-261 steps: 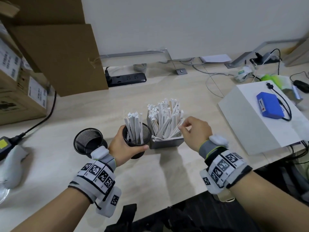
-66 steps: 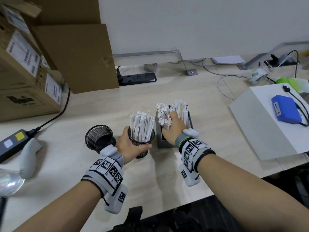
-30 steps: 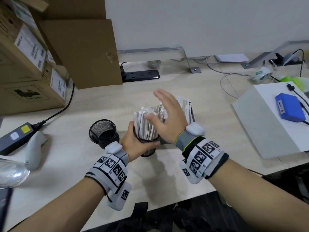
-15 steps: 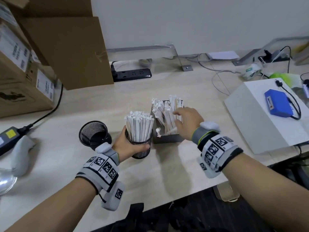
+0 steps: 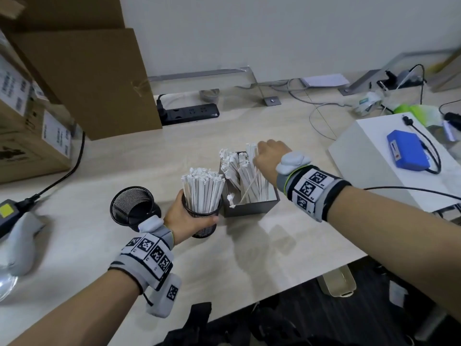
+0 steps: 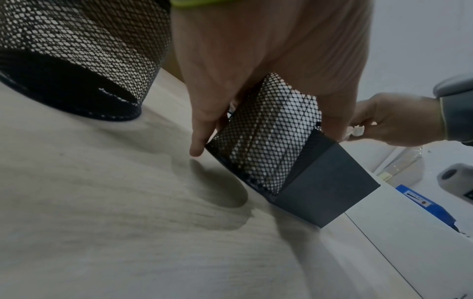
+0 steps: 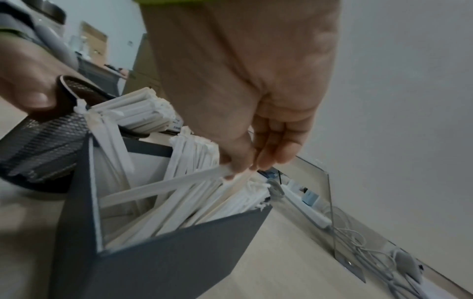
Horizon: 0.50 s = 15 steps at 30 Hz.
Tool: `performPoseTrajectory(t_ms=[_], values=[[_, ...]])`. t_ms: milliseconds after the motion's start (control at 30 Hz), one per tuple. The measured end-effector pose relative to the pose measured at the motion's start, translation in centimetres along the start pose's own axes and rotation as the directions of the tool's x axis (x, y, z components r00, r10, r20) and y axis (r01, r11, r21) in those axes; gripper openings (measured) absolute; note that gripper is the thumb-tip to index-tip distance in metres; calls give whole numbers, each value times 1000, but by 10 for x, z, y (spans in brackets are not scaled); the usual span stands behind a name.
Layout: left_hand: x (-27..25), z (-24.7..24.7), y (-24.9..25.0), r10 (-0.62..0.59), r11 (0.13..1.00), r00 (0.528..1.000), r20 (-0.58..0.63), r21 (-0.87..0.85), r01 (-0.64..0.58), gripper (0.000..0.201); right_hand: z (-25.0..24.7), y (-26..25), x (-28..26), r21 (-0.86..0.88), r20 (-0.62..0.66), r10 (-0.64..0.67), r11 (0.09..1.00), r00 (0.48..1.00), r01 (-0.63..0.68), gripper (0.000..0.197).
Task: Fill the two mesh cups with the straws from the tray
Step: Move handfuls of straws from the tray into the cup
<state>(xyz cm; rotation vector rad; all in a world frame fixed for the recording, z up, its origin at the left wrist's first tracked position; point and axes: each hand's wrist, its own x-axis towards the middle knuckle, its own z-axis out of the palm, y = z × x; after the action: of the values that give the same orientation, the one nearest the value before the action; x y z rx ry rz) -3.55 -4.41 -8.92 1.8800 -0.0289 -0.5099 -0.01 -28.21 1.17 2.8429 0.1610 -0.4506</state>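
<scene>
1. My left hand [image 5: 185, 218] grips the full cup [image 5: 202, 216], just beside the tray [image 5: 252, 208].
2. My right hand [image 5: 268, 156] pinches straws [image 5: 247, 176] in the tray.
3. The empty cup [image 5: 131, 204] stands left.

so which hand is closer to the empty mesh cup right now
Left. The left hand grips the filled mesh cup right beside the empty mesh cup; the right hand is farther off, pinching straws in the tray.

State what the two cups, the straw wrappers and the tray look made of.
Held cup and empty cup: black wire mesh, see-through, likely metal. Straw wrappers: white matte paper, twisted ends. Tray: flat, matte dark grey walls; plastic or coated metal, unclear.
</scene>
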Motion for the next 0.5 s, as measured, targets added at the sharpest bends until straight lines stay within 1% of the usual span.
performPoseTrajectory(t_ms=[33, 67, 100, 133, 167, 200, 233, 267, 300, 333, 400, 433, 500], values=[[1, 0, 0, -6, 1000, 1000, -11, 2, 6, 99, 1, -2, -1, 57, -98, -53, 997, 994, 59, 35], [2, 0, 0, -14, 1000, 1000, -21, 3, 14, 97, 3, -5, -2, 174, -172, -56, 981, 984, 86, 42], [3, 0, 0, -17, 1000, 999, -31, 4, 17, 95, 7, -8, -3, 302, -209, -10, 951, 978, 74, 45], [3, -1, -1, -17, 1000, 999, -40, 6, 17, 92, 11, -10, -3, 414, -225, 78, 910, 971, 23, 41], [3, -1, -1, -15, 1000, 999, -44, 8, 16, 91, 13, -12, -5, 493, -185, 189, 867, 965, -75, 34], [4, -2, -2, -18, 1000, 999, -48, 10, 18, 93, 17, -14, -6, 539, -81, 287, 818, 954, -200, 29], [4, -2, -2, -23, 1000, 998, -51, 9, 23, 97, 21, -17, -8, 493, 38, 339, 812, 940, -312, 29], [4, -2, -3, -32, 999, 998, -54, 9, 33, 100, 26, -21, -8, 419, 122, 354, 829, 927, -371, 30], [5, -2, -4, -37, 999, 998, -56, 9, 37, 102, 31, -26, -8, 372, 150, 363, 841, 920, -393, 31], [6, -1, -6, -42, 999, 998, -55, 7, 43, 103, 33, -32, -7, 362, 144, 382, 838, 913, -408, 33], [6, 0, -8, -49, 999, 997, -51, 9, 50, 102, 34, -44, -1, 419, 166, 422, 788, 891, -451, 44], [6, 1, -8, -48, 999, 998, -51, 11, 49, 99, 33, -49, 2, 471, 193, 431, 747, 881, -469, 51], [5, 2, -9, -48, 999, 997, -58, 23, 49, 95, 37, -56, 9, 601, 272, 437, 619, 857, -506, 63]])
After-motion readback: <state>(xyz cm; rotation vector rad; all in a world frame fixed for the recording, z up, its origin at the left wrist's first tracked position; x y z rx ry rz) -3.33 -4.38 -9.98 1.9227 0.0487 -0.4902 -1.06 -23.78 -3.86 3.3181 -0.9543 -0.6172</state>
